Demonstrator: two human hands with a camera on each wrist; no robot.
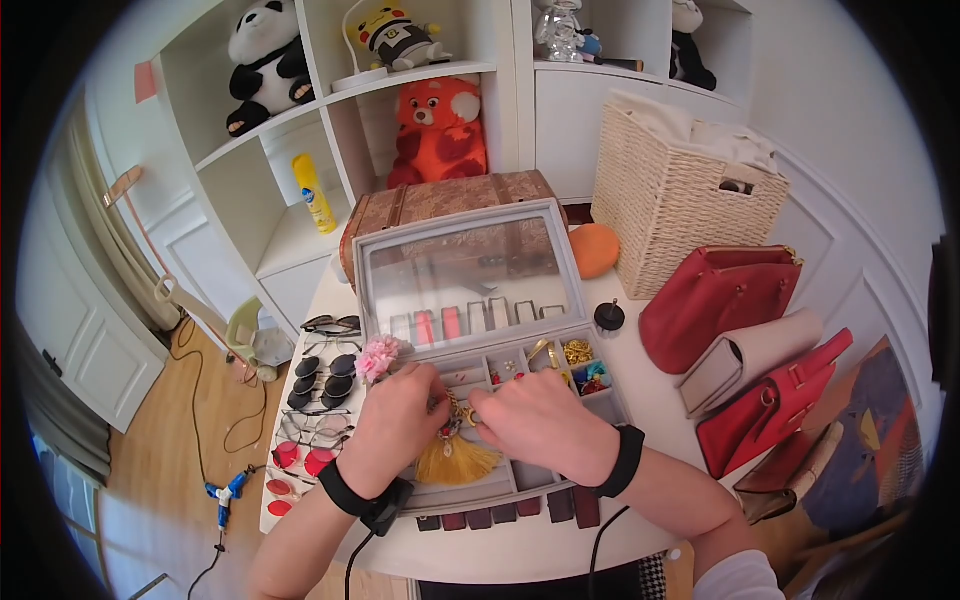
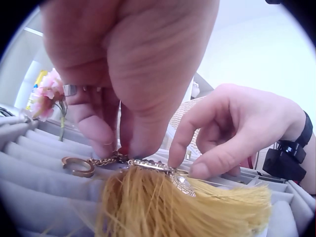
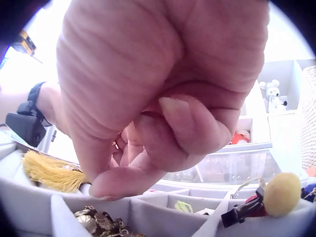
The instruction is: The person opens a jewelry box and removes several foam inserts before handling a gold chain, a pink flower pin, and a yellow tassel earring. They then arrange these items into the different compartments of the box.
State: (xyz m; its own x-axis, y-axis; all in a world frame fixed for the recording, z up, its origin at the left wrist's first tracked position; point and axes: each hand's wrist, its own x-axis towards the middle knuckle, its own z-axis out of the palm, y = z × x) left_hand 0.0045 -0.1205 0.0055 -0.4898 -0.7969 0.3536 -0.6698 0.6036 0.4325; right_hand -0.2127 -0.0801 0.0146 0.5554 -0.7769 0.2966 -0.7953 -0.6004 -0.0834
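A yellow tassel keychain [image 2: 163, 202] lies across the grey jewelry box [image 1: 500, 497], its tassel spread over the padded slots. Chain, gold ring [image 2: 79, 167] and a jeweled silver pendant [image 2: 183, 184] show at its top. My left hand [image 1: 400, 425] pinches the chain end between thumb and fingers, above the box. From the other side, the right hand [image 1: 545, 420] brings thumb and index finger together on the metal part beside the pendant. Pink flowers [image 1: 378, 358] stand by the box's left edge. Gold jewelry [image 3: 101, 223] sits in a compartment below the right hand.
The glass lid [image 1: 470, 285] stands raised behind. Several sunglasses [image 1: 338, 385] lie left on the white table [image 1: 450, 560]; red handbags [image 1: 715, 310] stand right. Behind are a patterned trunk [image 1: 450, 205] and a wicker basket [image 1: 650, 190]. Dark red boxes [image 1: 586, 507] line the front.
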